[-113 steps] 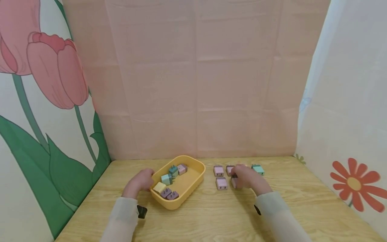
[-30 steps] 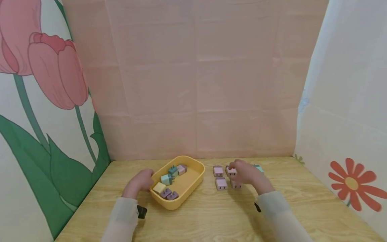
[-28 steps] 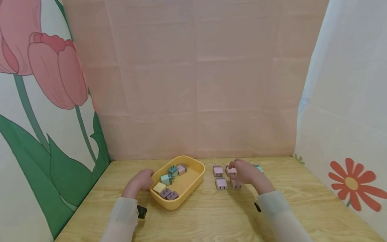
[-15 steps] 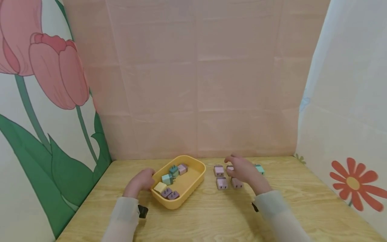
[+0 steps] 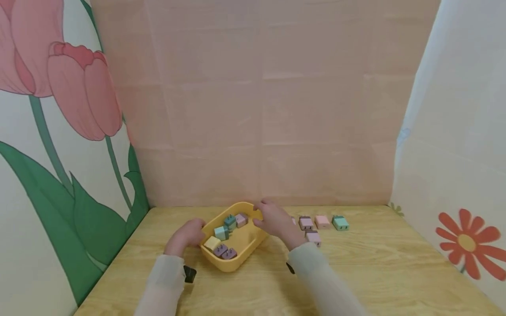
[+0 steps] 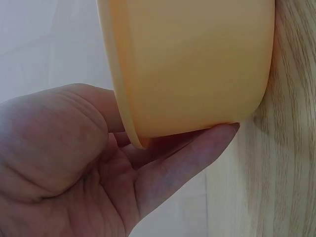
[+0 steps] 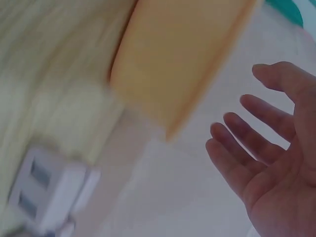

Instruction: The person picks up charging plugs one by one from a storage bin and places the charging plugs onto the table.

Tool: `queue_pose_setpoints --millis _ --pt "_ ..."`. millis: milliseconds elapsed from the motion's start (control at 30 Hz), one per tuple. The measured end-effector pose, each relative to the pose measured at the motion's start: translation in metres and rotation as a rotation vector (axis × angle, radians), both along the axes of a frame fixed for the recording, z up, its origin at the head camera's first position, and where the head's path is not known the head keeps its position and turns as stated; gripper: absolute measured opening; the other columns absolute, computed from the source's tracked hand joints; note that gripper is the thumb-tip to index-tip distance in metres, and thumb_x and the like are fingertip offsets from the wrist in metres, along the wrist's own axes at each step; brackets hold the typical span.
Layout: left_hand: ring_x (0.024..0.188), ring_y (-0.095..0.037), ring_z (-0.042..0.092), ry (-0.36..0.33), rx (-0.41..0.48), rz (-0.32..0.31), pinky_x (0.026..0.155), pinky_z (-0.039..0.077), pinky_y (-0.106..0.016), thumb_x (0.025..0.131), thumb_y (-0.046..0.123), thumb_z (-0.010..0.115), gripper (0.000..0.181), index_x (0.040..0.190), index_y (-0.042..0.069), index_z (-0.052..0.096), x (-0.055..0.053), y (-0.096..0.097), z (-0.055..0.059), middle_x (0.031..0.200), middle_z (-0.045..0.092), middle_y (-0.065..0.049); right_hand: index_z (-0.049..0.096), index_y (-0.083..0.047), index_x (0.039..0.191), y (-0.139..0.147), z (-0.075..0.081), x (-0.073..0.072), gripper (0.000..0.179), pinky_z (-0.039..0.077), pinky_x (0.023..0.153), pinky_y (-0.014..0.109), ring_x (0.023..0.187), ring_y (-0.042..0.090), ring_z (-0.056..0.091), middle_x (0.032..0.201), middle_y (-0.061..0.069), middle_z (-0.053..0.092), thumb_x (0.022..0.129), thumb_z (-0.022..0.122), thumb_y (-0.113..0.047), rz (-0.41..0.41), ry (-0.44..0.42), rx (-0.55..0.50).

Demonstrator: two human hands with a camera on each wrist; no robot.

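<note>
In the head view a yellow plastic basket (image 5: pixel 233 266) stands at an angle on the table, holding several plug chargers. Among them are a yellow charger (image 5: pixel 212 243), a mint one (image 5: pixel 222 233) and a dark purple one (image 5: pixel 229 253). My left hand (image 5: pixel 189 233) grips the basket's left rim; in the left wrist view its thumb is over the rim and its fingers lie against the outer wall. My right hand (image 5: pixel 276 220) is over the basket's right rim, fingers spread. Seen from the right wrist, that hand (image 7: pixel 276 153) holds nothing and is apart from the basket wall.
Right of the basket, a lilac charger (image 5: pixel 305 223), a second lilac charger (image 5: pixel 313 238), a pink charger (image 5: pixel 322 222) and a mint charger (image 5: pixel 341 222) lie on the wooden table (image 5: pixel 379 263). Another lilac one is mostly behind my right hand. A pink cloth (image 5: pixel 257 109) hangs behind.
My right hand has moved left from above the lilac chargers to the basket's right rim, uncovering the pink and mint chargers. My left hand keeps its grip; the head view has shifted slightly.
</note>
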State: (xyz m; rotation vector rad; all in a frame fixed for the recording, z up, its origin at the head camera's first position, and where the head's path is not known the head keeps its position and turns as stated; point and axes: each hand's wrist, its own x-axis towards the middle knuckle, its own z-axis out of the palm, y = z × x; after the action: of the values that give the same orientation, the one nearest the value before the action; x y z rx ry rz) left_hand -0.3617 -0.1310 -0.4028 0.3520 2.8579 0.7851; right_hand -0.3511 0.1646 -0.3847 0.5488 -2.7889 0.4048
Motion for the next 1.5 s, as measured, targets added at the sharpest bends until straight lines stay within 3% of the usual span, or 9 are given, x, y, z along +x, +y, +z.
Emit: queue_pose_setpoints --millis 167,333,600,800,933,1100,1233,1500 --pt "0.089 -0.02 0.067 0.008 0.003 0.001 0.084 0.061 -0.039 0.091 -0.005 0.059 0.031 0.119 -0.006 0.073 0.001 0.0 0.0 0.101 0.075 -0.011 0.072 -0.01 0.128 -0.037 -0.009 -0.007 0.035 0.062 0.093 0.044 0.106 0.024 0.07 0.126 0.009 0.07 0.098 0.08 -0.026 0.043 -0.071 0.04" --pt "0.088 -0.021 0.069 -0.004 0.024 0.011 0.078 0.063 -0.037 0.091 -0.006 0.057 0.032 0.12 -0.007 0.072 0.002 0.0 0.001 0.103 0.076 -0.012 0.074 -0.009 0.129 -0.066 -0.007 -0.007 0.038 0.062 0.099 0.041 0.112 0.022 0.072 0.128 0.007 0.074 0.096 0.082 -0.025 0.091 -0.118 0.099" --pt "0.084 -0.02 0.068 -0.002 0.052 0.007 0.072 0.061 -0.034 0.091 -0.006 0.058 0.028 0.116 -0.006 0.071 0.002 0.001 0.001 0.099 0.074 -0.012 0.08 -0.012 0.115 -0.089 -0.011 -0.005 0.019 0.059 0.086 0.027 0.085 0.007 0.063 0.108 -0.001 0.079 0.099 0.08 -0.021 0.24 -0.093 0.196" --pt "0.087 -0.021 0.069 -0.026 0.046 0.021 0.076 0.061 -0.035 0.094 -0.004 0.058 0.027 0.119 -0.005 0.07 0.002 0.003 0.002 0.102 0.074 -0.012 0.075 -0.018 0.134 -0.091 -0.023 -0.003 0.031 0.059 0.106 0.033 0.115 0.011 0.069 0.131 -0.001 0.073 0.103 0.074 -0.024 0.234 -0.14 0.25" --pt "0.088 -0.021 0.069 -0.028 0.052 0.025 0.076 0.062 -0.035 0.094 -0.005 0.058 0.029 0.12 -0.005 0.07 0.0 0.003 0.0 0.104 0.075 -0.012 0.07 -0.019 0.143 -0.091 -0.027 -0.003 0.038 0.059 0.108 0.033 0.124 0.013 0.067 0.138 0.001 0.066 0.105 0.07 -0.023 0.229 -0.13 0.279" --pt "0.088 -0.022 0.069 -0.03 0.063 0.02 0.074 0.062 -0.035 0.094 -0.005 0.059 0.028 0.12 -0.006 0.069 0.001 0.001 0.0 0.104 0.075 -0.013 0.076 -0.02 0.123 -0.092 -0.029 -0.002 0.021 0.059 0.095 0.027 0.107 0.01 0.062 0.127 0.001 0.064 0.102 0.073 -0.017 0.218 -0.132 0.265" --pt "0.088 -0.022 0.069 -0.035 0.068 0.018 0.074 0.063 -0.035 0.094 -0.005 0.059 0.028 0.12 -0.006 0.069 0.002 0.0 0.001 0.106 0.075 -0.014 0.072 -0.02 0.106 -0.092 -0.03 -0.002 0.014 0.054 0.082 0.025 0.096 0.009 0.056 0.12 0.0 0.062 0.097 0.08 -0.014 0.19 -0.178 0.24" --pt "0.088 -0.024 0.07 -0.017 0.061 -0.01 0.073 0.062 -0.035 0.093 -0.005 0.057 0.029 0.12 -0.009 0.069 0.001 -0.002 -0.001 0.105 0.075 -0.017 0.071 -0.015 0.101 -0.088 -0.027 -0.002 0.019 0.053 0.079 0.023 0.09 0.01 0.058 0.111 -0.001 0.067 0.091 0.082 -0.003 0.182 -0.155 0.25"
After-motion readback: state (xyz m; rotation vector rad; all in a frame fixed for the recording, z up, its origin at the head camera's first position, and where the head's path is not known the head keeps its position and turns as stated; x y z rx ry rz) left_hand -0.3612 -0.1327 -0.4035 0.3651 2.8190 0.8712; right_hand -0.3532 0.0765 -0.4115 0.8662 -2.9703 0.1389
